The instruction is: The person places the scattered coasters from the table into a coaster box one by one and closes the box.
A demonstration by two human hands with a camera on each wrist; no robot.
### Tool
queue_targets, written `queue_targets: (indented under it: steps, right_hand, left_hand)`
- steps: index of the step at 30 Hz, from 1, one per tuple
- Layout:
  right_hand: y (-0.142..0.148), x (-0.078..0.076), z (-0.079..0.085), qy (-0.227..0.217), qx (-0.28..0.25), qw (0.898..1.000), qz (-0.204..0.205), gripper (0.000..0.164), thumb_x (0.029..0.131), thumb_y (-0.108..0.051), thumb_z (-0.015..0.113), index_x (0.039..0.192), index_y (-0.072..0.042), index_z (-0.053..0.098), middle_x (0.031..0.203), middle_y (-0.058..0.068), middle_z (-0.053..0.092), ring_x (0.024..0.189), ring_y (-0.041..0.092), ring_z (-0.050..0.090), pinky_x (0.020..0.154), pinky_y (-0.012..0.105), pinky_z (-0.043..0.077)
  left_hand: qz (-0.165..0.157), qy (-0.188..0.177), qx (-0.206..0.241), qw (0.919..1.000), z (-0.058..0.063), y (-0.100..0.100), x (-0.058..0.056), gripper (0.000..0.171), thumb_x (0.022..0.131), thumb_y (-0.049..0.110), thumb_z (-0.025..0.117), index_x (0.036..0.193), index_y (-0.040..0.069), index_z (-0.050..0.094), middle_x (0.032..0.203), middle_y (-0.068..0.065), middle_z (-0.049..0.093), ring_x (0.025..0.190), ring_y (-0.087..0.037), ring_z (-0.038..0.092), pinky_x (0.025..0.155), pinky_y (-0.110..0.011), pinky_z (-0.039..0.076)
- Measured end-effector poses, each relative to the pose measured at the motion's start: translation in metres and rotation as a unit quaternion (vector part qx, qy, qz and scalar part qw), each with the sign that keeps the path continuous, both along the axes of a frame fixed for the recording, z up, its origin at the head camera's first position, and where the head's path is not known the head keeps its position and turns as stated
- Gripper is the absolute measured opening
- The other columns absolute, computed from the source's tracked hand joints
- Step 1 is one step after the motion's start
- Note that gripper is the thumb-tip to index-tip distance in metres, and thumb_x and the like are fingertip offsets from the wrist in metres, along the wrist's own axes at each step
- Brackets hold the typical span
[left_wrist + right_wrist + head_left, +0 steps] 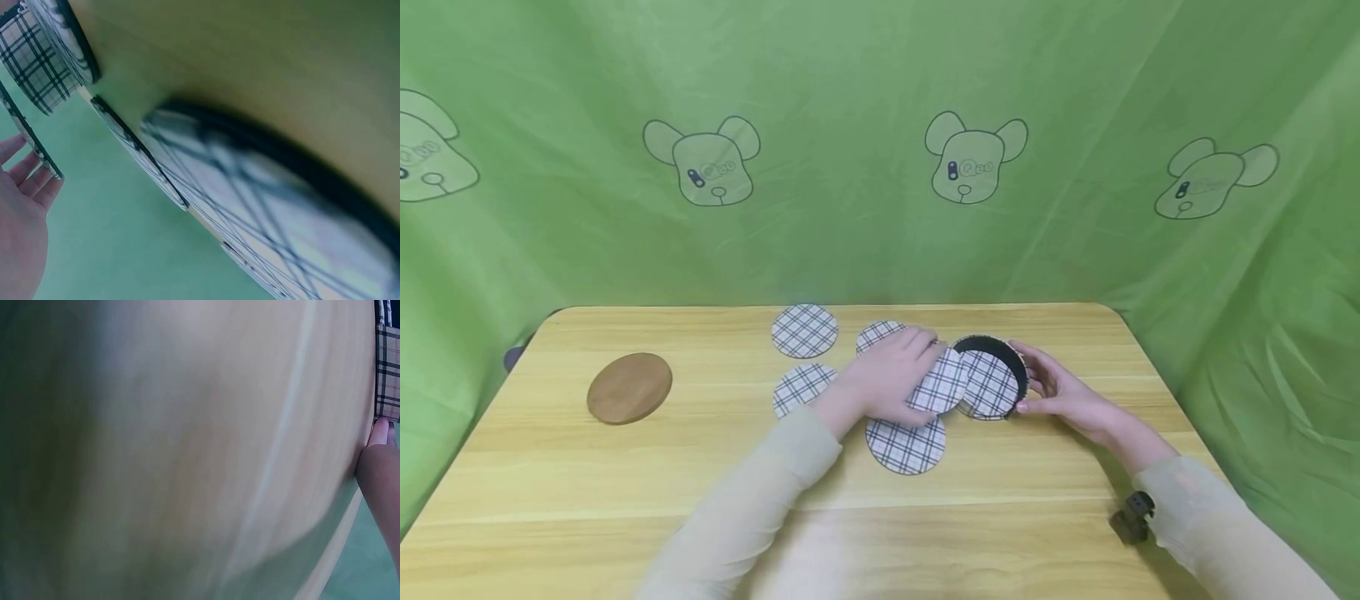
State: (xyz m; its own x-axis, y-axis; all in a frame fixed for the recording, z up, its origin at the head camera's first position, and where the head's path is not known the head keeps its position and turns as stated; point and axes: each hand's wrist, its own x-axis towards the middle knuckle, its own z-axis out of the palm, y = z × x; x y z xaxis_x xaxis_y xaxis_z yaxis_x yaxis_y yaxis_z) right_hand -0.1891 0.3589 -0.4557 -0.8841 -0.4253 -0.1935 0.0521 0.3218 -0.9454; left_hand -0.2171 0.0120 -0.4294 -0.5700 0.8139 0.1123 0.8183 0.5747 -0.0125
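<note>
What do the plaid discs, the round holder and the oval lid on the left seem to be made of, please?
Plaid discs: matte, stiff, dark-edged, perhaps printed board or cork-backed fabric. Round holder: plaid wall, dark lining, probably covered card. Oval lid: brown, satin, looks like wood; grain unclear.

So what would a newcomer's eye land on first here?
The two hands mid-table: the left hand holds a plaid coaster at the rim of a round tin, which the right hand steadies. Loose coasters lie around them, and a wooden lid sits far left.
</note>
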Motion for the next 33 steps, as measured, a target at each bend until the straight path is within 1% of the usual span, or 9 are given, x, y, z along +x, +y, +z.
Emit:
queue_targets:
  steps: [2,5,7,13,19,21,24,27,33]
  right_hand:
    - [0.000,0.000,0.000,0.000,-0.001,1.000,-0.001,0.105,0.089,0.004,0.075,0.172,-0.015,0.012,0.175,0.030,0.006,0.156,0.046,0.021,0.106,0.004,0.040]
    - [0.000,0.001,0.000,0.001,-0.002,1.000,-0.003,0.105,0.089,0.004,0.075,0.172,-0.014,0.012,0.174,0.030,0.007,0.151,0.028,0.032,0.106,0.005,0.041]
    - [0.000,0.001,0.000,0.000,-0.001,1.000,-0.003,0.105,0.089,0.004,0.075,0.171,-0.014,0.012,0.175,0.030,0.008,0.150,0.023,0.033,0.107,0.004,0.039]
    - [0.000,0.002,0.002,-0.001,-0.001,1.000,-0.002,0.106,0.089,0.004,0.075,0.172,-0.014,0.011,0.174,0.030,0.009,0.156,0.049,0.016,0.105,0.003,0.039]
    - [-0.001,0.002,0.003,-0.007,0.001,1.000,-0.003,0.106,0.089,0.003,0.075,0.172,-0.014,0.010,0.175,0.029,0.007,0.158,0.050,0.012,0.106,0.001,0.037]
    - [-0.001,0.001,0.003,-0.007,0.002,1.000,-0.002,0.106,0.089,0.003,0.075,0.172,-0.013,0.010,0.175,0.029,0.006,0.157,0.044,0.021,0.106,0.002,0.038]
    - [0.000,0.001,0.003,-0.008,0.001,1.000,-0.001,0.106,0.090,0.003,0.075,0.172,-0.013,0.009,0.175,0.030,0.007,0.149,0.023,0.036,0.106,0.004,0.041]
    - [0.000,0.001,0.002,-0.007,-0.002,1.000,0.001,0.106,0.090,0.003,0.075,0.172,-0.012,0.009,0.174,0.030,0.007,0.136,-0.001,0.037,0.106,0.005,0.041]
    - [-0.001,0.001,0.001,-0.001,-0.013,1.000,0.007,0.106,0.090,0.004,0.074,0.171,-0.010,0.008,0.174,0.031,0.005,0.131,-0.010,0.042,0.107,0.005,0.041]
  left_hand:
    - [-0.002,-0.001,-0.003,1.0000,0.000,0.004,0.000,0.108,0.089,0.073,0.062,0.165,0.003,0.031,0.166,-0.015,0.040,0.156,-0.030,0.037,0.135,-0.042,0.028]
    - [-0.005,-0.002,-0.010,0.9999,0.000,0.010,0.000,0.109,0.089,0.075,0.062,0.166,0.004,0.029,0.167,-0.014,0.038,0.157,-0.029,0.036,0.135,-0.042,0.026]
    - [-0.008,0.000,-0.015,0.9999,0.002,0.015,0.000,0.110,0.089,0.076,0.062,0.166,0.004,0.029,0.167,-0.014,0.038,0.157,-0.030,0.035,0.136,-0.042,0.026]
    - [-0.009,-0.002,-0.017,0.9998,0.009,0.030,0.000,0.109,0.089,0.076,0.061,0.166,0.005,0.030,0.166,-0.014,0.039,0.156,-0.028,0.036,0.136,-0.041,0.026]
    - [0.000,-0.012,-0.026,0.9996,0.014,0.048,-0.002,0.110,0.089,0.076,0.061,0.166,0.005,0.029,0.169,-0.015,0.035,0.158,-0.029,0.033,0.136,-0.043,0.025]
    - [0.005,-0.014,-0.030,0.9994,0.016,0.053,-0.003,0.111,0.089,0.077,0.062,0.167,0.005,0.028,0.170,-0.015,0.034,0.159,-0.029,0.033,0.136,-0.043,0.026]
    - [0.008,-0.014,-0.036,0.9992,0.019,0.062,-0.003,0.111,0.089,0.077,0.062,0.167,0.006,0.027,0.170,-0.014,0.034,0.159,-0.027,0.032,0.136,-0.041,0.025]
    - [0.008,-0.009,-0.042,0.9991,0.020,0.069,-0.004,0.111,0.089,0.078,0.061,0.167,0.006,0.027,0.170,-0.012,0.034,0.159,-0.026,0.032,0.135,-0.040,0.027]
    - [0.007,-0.004,-0.061,0.9981,0.019,0.079,-0.005,0.108,0.092,0.077,0.059,0.167,0.007,0.027,0.170,-0.012,0.034,0.159,-0.025,0.032,0.135,-0.039,0.027]
